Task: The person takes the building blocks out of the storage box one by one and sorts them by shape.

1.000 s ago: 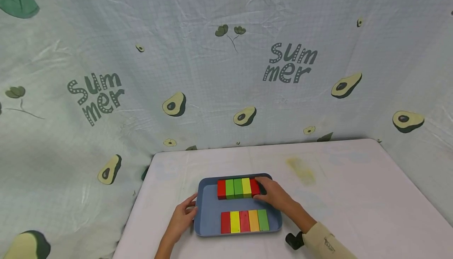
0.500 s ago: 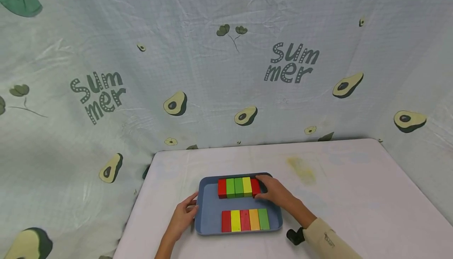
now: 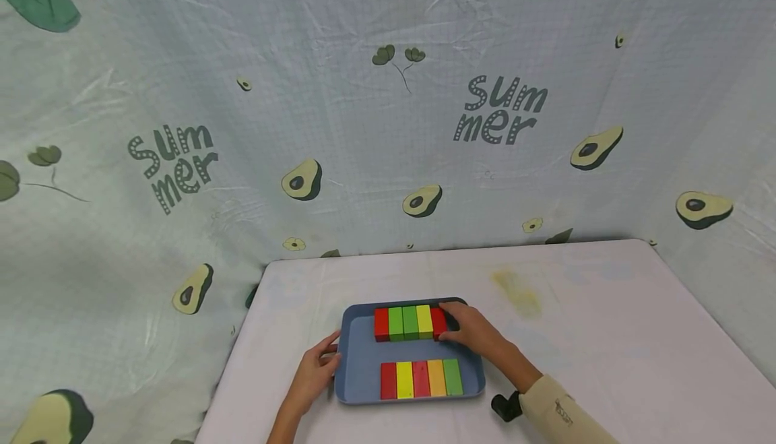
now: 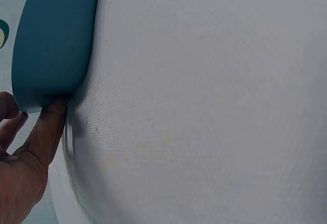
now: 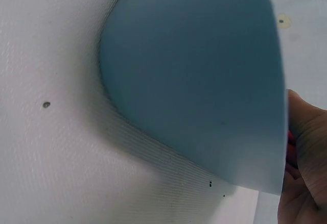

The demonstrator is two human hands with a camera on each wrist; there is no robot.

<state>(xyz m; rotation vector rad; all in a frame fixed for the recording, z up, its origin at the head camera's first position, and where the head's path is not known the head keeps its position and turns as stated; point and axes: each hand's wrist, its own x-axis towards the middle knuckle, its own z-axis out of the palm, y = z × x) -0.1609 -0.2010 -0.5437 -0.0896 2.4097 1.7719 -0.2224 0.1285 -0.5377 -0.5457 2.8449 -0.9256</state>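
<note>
A shallow blue-grey tray [image 3: 362, 358] holds two rows of colored blocks. At the right end of the back row my right hand [image 3: 477, 331] pinches a red block [image 3: 438, 323], thumb at its near end and fingers at its far end. That block stands against a yellow block [image 3: 424, 321]. My left hand [image 3: 312, 375] touches the tray's left side from outside, fingers fairly straight. In the left wrist view, fingertips [image 4: 55, 105] meet the tray's outer wall. In the right wrist view the tray wall hides most of the block, with a bit of red between the fingers.
The near row has red, yellow, orange and green blocks [image 3: 453, 378] side by side. Bare tray floor lies between the rows. A white cloth covers the table [image 3: 594, 336]. Behind it hangs a printed curtain [image 3: 364, 127]. A black device [image 3: 506, 407] sits at the right wrist.
The view shifts very slightly. Both hands, the tray and the blocks keep their places relative to one another.
</note>
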